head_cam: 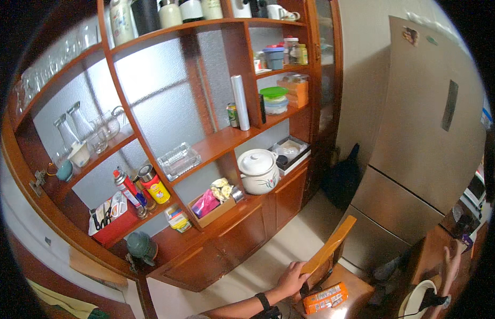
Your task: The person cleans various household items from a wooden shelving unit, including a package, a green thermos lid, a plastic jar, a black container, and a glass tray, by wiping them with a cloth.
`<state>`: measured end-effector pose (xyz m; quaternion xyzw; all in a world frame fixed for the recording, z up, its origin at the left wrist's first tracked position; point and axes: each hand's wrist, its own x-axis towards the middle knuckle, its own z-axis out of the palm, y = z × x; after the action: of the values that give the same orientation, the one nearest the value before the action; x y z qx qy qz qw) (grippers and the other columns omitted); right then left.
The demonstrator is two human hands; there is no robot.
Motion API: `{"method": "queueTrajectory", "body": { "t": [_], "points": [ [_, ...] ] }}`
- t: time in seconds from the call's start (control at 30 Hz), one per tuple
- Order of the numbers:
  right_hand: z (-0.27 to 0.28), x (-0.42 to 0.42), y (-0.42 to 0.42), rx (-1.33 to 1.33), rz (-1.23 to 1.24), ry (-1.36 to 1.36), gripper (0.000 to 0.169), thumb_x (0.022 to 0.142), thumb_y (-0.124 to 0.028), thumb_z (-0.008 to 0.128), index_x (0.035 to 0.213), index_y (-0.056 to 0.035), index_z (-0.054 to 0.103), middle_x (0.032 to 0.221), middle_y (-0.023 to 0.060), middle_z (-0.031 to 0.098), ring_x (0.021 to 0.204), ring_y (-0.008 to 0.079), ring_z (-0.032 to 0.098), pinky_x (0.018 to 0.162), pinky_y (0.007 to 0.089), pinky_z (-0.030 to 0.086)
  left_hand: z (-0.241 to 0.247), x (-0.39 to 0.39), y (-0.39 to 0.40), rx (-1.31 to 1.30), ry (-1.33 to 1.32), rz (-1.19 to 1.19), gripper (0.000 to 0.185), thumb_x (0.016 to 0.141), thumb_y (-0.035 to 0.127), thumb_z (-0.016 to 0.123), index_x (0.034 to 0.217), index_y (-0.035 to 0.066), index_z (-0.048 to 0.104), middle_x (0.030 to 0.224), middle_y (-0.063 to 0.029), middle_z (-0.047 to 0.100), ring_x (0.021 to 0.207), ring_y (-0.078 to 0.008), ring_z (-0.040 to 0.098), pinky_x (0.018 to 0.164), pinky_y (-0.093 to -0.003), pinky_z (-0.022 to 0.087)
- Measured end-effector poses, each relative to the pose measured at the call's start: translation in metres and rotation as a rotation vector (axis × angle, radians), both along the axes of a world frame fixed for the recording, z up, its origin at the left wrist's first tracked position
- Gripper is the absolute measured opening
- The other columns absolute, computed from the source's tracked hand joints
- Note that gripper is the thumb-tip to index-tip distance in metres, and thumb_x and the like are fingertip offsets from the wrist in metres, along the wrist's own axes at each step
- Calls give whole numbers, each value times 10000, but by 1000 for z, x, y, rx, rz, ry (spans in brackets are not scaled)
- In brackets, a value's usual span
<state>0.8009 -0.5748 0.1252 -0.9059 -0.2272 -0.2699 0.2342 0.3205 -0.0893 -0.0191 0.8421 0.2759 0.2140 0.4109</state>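
My left hand, with a black band on its wrist, grips the near end of the yellowish wooden top rail of a chair. Just below it, an orange printed packet lies on the brown wooden seat. Far to the right, my right hand reaches over a brown wooden table, close to a small purple item. Whether its fingers touch or hold that item cannot be told. A black device with a cable is by that forearm, above a pale round bowl or basin.
A wooden shelf unit holds glassware, thermoses, a lidded white ceramic pot, tins and a red box of scissors. A tall metallic fridge stands at the right. A dark bag-like shape is beside it.
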Motion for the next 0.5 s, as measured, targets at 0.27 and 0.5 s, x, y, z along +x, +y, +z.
{"method": "queueTrajectory", "body": {
  "t": [0.27, 0.5],
  "points": [
    [21, -324, 317, 186, 625, 722, 330, 808, 28, 677, 1127, 32, 595, 992, 108, 665, 895, 180, 637, 816, 327, 530, -59, -74, 49, -131, -55, 59, 453, 909, 210, 659, 1304, 37, 519, 1219, -229, 576, 1155, -403, 541, 992, -453, 451],
    [-75, -456, 450, 29, 1019, 886, 317, 835, -209, 764, 1036, 15, 663, 974, 192, 658, 900, 333, 665, 798, 391, 537, -96, -192, 101, -316, 31, 268, 486, 869, 219, 713, 1275, 2, 556, 1152, -222, 611, 987, -306, 657, 844, -388, 539]
  ]
}}
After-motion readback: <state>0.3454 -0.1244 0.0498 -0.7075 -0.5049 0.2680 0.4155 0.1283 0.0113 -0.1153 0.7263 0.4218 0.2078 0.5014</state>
